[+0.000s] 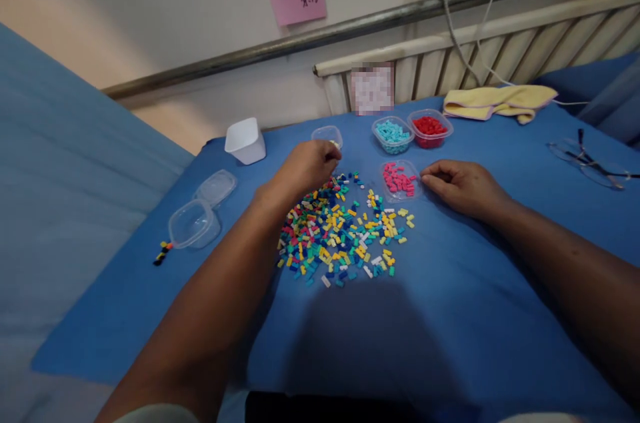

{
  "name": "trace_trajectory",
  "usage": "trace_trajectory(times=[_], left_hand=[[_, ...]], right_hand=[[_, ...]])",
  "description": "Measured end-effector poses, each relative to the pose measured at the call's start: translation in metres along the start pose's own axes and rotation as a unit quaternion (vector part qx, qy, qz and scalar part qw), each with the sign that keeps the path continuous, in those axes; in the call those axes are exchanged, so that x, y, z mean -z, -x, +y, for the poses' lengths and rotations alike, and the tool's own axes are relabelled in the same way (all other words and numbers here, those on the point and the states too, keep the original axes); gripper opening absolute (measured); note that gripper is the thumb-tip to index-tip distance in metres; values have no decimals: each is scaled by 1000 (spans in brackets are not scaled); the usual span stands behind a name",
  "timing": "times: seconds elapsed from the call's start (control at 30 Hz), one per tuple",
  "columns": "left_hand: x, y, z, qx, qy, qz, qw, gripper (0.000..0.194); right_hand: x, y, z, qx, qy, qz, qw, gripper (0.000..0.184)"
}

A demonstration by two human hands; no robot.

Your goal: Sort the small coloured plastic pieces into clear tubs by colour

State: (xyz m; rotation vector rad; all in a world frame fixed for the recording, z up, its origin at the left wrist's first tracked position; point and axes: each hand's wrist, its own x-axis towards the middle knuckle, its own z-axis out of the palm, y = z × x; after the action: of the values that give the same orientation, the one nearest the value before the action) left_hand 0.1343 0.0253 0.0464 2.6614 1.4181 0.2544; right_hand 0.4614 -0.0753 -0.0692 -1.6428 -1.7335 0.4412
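My left hand (311,164) reaches over the far edge of a pile of small, mixed-colour toy building bricks (340,229). Its fingers are pinched together at the near side of a small clear container (325,132) with a few pale pieces in it; anything between the fingertips is hidden. My right hand (463,188) rests on its side on the blue cloth, fingers curled in and thumb against them. Those fingertips are right beside a shallow clear tray (391,197) holding pink bricks (400,179). Whether they pinch something there is too small to tell.
Clear tubs of light-blue bricks (393,133) and red bricks (430,126) stand at the back. Leftward are a white box (245,141), a clear tub (193,223), a lid (217,187) and joined bricks (163,253). A yellow cloth (495,103) and glasses (593,166) lie right.
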Motion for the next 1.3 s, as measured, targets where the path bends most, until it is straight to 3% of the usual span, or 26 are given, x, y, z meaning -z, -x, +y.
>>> trace_trajectory(times=[0.2,0.43,0.67,0.87,1.0,1.3], left_hand=[[-21,36,-19,13,-6,-27,1000,28],[-42,32,-21,-12,-32,-31,999,40],[-40,31,-18,-43,-49,-51,997,36],[-35,34,-11,-1,-77,-77,994,35],[-36,31,-7,-10,-79,-86,993,30],[-33,33,-3,-25,-20,-78,996,21]], right_hand=[[1,0,3,12,8,-5,1000,27],[2,2,2,4,23,-4,1000,30],[1,3,4,-3,24,-5,1000,31],[2,3,0,2,22,-5,1000,33],[1,4,0,-3,29,1,1000,35],[2,4,1,-5,29,-9,1000,34]])
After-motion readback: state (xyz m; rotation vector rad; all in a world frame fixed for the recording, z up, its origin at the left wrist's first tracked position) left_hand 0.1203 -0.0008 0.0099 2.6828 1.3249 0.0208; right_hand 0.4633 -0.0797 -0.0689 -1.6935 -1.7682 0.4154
